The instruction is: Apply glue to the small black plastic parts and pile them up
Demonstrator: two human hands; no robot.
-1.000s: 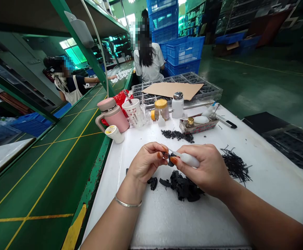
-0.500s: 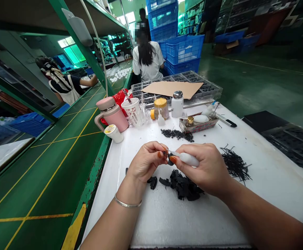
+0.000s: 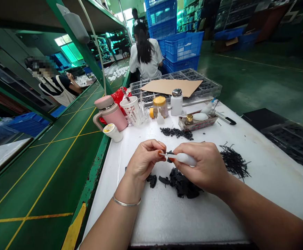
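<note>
head view had both hands close together over the white table (image 3: 188, 222). right hand (image 3: 206, 166) was wrapped round a white squeeze bottle (image 3: 187, 159), its thin nozzle (image 3: 170, 156) aimed at the left hand (image 3: 147, 158), which was pinching a dark bit (image 3: 164, 151) at its fingertips. a small black part (image 3: 169, 159) sat right by the right fingertips at the nozzle, between the hands, above a pile of black pieces (image 3: 184, 185). my worry: squeeze too hard and whatever was in the bottle could've blobbed onto the part or the left thumb, since the tip lay right across it. a loose pinch might've dropped the bit into that pile, black on black. couldn't make out what the dark bit was, thumb and nozzle blocked it. right fingers covered some of the bottle, and no liquid was readable.
</note>
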